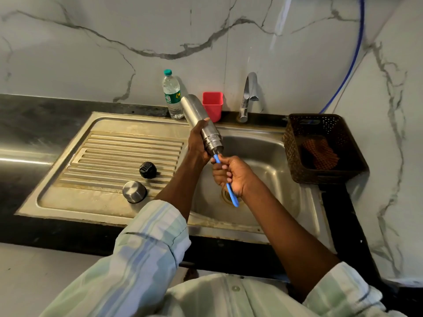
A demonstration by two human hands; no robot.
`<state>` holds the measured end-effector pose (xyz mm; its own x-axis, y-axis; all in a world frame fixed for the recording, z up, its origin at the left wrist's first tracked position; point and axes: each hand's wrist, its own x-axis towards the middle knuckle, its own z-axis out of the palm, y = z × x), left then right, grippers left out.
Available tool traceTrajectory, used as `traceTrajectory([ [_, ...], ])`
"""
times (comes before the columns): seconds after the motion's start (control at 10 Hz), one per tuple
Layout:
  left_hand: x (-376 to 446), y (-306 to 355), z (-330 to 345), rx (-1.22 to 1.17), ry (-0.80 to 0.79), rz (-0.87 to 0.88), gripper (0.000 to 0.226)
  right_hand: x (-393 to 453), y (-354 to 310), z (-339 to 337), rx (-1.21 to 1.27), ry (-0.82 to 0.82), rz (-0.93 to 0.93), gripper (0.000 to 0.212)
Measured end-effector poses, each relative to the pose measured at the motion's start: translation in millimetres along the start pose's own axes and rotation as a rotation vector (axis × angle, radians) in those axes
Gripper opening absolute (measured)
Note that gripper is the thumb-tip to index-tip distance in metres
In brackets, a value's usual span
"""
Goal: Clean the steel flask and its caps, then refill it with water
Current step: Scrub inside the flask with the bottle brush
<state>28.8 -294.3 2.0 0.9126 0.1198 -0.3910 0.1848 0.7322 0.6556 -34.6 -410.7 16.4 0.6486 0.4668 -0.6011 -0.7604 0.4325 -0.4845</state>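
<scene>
Nearest the camera, striped sleeves (146,255) are seen, rolled up on both forearms, which reach over the sink (263,156). The flask (201,124) is gripped near its neck by the left hand (198,145), whose fingers are curled round the body; it is held tilted above the basin, mouth down toward the person and base up toward the wall. A blue brush handle (229,181) is clenched in the right hand (231,175), its upper end entering the flask's mouth and its lower end sticking out below the fist, over the drain. On the ribbed drainboard (109,152) to the left, a black cap (148,170) and a steel cap (134,191) are set near each other, apart from the flask. At the back edge a plastic bottle (172,94) and a red cup (212,106) are stood beside the tap (248,97). A dark basket (320,147) with a checked cloth (320,154) in it is placed on the worktop (34,124) right of the basin.
</scene>
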Motion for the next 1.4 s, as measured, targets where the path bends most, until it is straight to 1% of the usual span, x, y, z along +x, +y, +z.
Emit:
traceTrajectory([
  [0.1,-1.6,-0.5,2.8,0.024,0.025,0.016,0.062,-9.1,7.9,8.1,-1.147,0.467,-0.401,0.029],
  [0.2,0.7,-3.3,5.5,-0.024,0.047,0.014,0.078,-10.8,24.1,15.4,-1.788,0.776,-0.667,0.03],
  [0.3,-0.1,0.8,6.0,0.001,0.051,0.027,0.071,-0.5,13.8,12.6,-1.014,0.436,-0.437,0.034],
  [0.4,1.6,4.6,0.5,-0.046,0.002,-0.001,0.04,-2.1,-0.2,7.1,0.072,-0.068,0.027,0.032],
  [0.5,-0.5,6.6,0.0,0.029,0.017,-0.002,0.045,-10.7,1.4,11.7,-0.52,0.157,-0.177,0.036],
  [0.6,0.7,6.1,3.3,0.028,0.084,0.022,0.051,-19.9,14.1,14.3,-1.716,0.686,-0.599,0.029],
  [0.7,3.0,5.2,3.4,0.014,0.074,0.036,0.052,-15.8,26.4,16.0,-1.78,0.709,-0.699,0.031],
  [0.8,3.2,5.8,-4.4,0.026,0.043,0.029,0.051,-4.6,10.0,9.1,-0.561,0.218,-0.204,0.033],
  [0.9,4.0,5.3,-9.8,-0.04,0.004,0.0,0.048,-3.2,1.7,2.1,-0.134,0.056,-0.054,0.034],
  [1.0,2.6,3.3,-9.5,-0.023,0.035,0.016,0.053,-11.9,10.1,10.1,-1.084,0.43,-0.402,0.038],
  [1.1,2.1,0.9,-4.7,-0.037,0.048,0.003,0.068,-12.3,25.0,16.9,-1.681,0.722,-0.583,0.03],
  [1.2,3.7,4.4,-5.6,0.003,0.043,0.018,0.056,-3.0,15.7,10.6,-0.703,0.311,-0.282,0.029],
  [1.3,4.8,6.4,-8.6,-0.024,-0.006,-0.004,0.053,-0.1,1.2,-0.3,-0.001,-0.027,0.031,0.03],
  [1.4,5.1,3.8,-3.4,0.008,0.073,0.038,0.06,-11.5,3.5,11.2,-0.908,0.337,-0.27,0.035],
])
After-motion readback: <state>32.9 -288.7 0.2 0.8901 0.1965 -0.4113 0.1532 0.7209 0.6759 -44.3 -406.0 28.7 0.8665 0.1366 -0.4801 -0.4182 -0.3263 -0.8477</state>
